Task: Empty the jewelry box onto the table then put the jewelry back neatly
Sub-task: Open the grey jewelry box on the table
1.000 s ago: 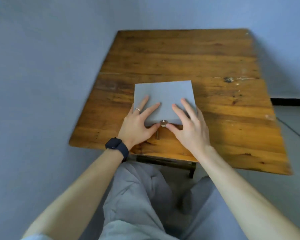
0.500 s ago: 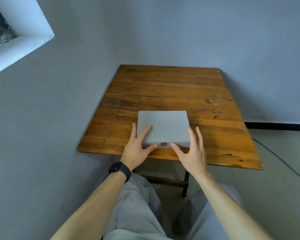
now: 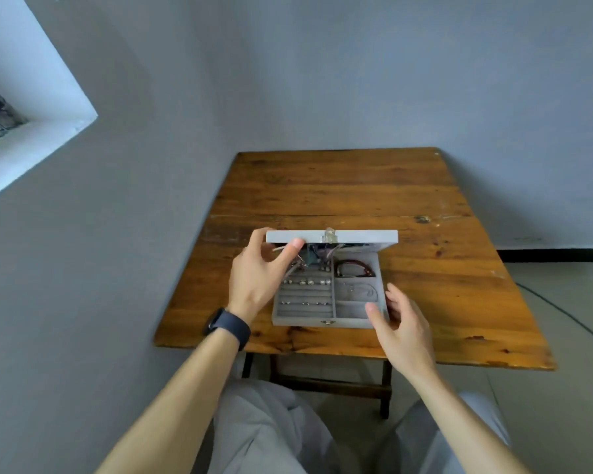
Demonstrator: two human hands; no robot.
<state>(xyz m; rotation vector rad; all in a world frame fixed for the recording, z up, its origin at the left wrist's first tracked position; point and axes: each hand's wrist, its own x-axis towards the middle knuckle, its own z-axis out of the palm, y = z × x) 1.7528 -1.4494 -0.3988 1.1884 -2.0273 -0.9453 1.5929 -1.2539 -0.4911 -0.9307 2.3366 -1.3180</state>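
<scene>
Your left hand (image 3: 257, 282) pinches the lid (image 3: 356, 236) of the jewelry box (image 3: 326, 321) at its left front edge, holding it raised so the trays are exposed. Your right hand (image 3: 404, 323) is loosely spread and holds nothing. It sits at the box's front right corner, likely to steady the base; contact cannot be confirmed. The box sits on the desk (image 3: 339, 186) near its front edge. Rings (image 3: 308, 282) sit in the left slots; a bracelet (image 3: 353, 266) and a chain (image 3: 356, 290) lie in right compartments. Emptying appears not yet begun.

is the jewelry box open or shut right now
The jewelry box is open. The left hand holds the lid raised by its front edge; the compartments below show rings and a dark bracelet inside.
</scene>
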